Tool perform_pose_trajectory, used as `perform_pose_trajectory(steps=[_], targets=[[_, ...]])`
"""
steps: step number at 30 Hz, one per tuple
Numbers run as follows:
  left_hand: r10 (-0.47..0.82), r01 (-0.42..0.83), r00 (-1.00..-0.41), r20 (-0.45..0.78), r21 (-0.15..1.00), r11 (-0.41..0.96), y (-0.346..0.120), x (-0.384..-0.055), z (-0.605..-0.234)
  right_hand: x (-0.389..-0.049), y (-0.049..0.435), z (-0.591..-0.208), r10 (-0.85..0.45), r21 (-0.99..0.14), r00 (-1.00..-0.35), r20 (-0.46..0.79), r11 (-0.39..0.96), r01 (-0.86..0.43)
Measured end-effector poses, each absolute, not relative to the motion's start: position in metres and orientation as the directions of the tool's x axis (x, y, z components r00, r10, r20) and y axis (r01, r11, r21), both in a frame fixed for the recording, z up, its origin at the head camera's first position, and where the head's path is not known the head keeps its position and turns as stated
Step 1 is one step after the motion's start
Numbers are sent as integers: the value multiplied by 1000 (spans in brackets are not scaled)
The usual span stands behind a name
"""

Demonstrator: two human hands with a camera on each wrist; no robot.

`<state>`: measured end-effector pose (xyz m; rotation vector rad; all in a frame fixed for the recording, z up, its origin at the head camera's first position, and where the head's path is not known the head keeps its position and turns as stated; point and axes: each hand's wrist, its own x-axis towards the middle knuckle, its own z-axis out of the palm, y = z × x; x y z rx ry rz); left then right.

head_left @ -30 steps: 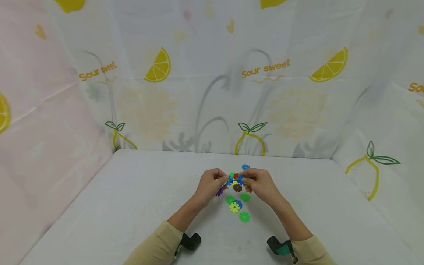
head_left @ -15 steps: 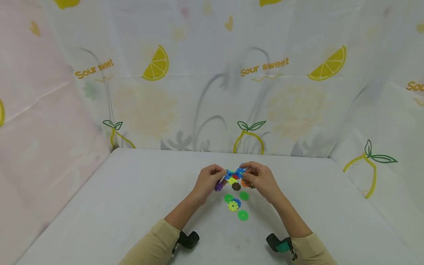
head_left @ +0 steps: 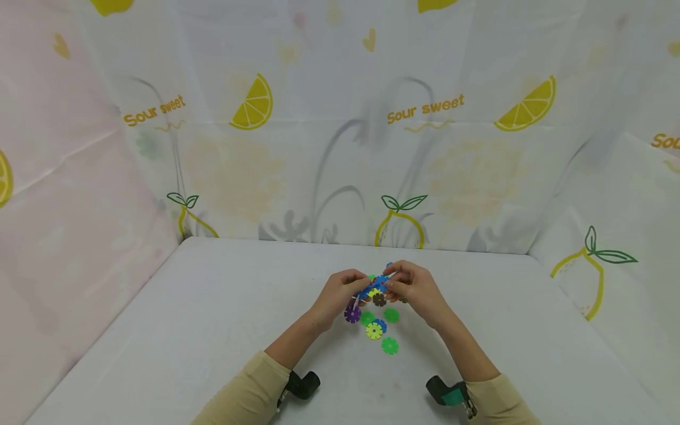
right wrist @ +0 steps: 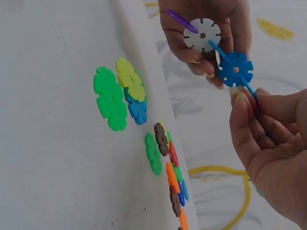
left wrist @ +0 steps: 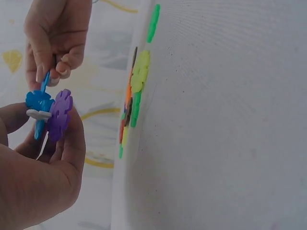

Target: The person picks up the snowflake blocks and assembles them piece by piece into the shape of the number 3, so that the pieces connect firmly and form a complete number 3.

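Both hands hold a small chain of notched plastic snowflake discs above the table. In the right wrist view, a purple disc (right wrist: 180, 20) meets a white disc (right wrist: 195, 40), which adjoins a blue disc seen edge-on. That edge-on piece crosses a second blue disc (right wrist: 244, 72) facing the camera. My left hand (head_left: 336, 298) grips the chain at its purple and white end, thumb on the blue part in the left wrist view. With thumb and fingertips, my right hand (right wrist: 273, 124) pinches the far edge of the edge-on blue disc.
Loose discs lie beneath and in front of the hands: a green disc (head_left: 390, 346), a yellow disc (head_left: 374, 331) overlapping a blue one, a brown disc (head_left: 379, 300) and several others. A printed cloth wall (head_left: 319, 177) rises behind the white table (head_left: 239, 283).
The left hand has moved slightly right and tipped the chain, so the purple disc now faces the head camera below its fingers. The right hand rose a little earlier and keeps its pinch.
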<state>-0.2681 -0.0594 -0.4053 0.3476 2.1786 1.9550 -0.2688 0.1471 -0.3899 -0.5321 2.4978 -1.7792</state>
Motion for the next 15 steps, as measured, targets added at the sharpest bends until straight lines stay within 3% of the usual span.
perform_pose_trajectory(steps=[15], targets=[[277,66,-961,20,985,157,-60,-270,-410,-265,139,-392,-352,-923,-922,163,275,-268]])
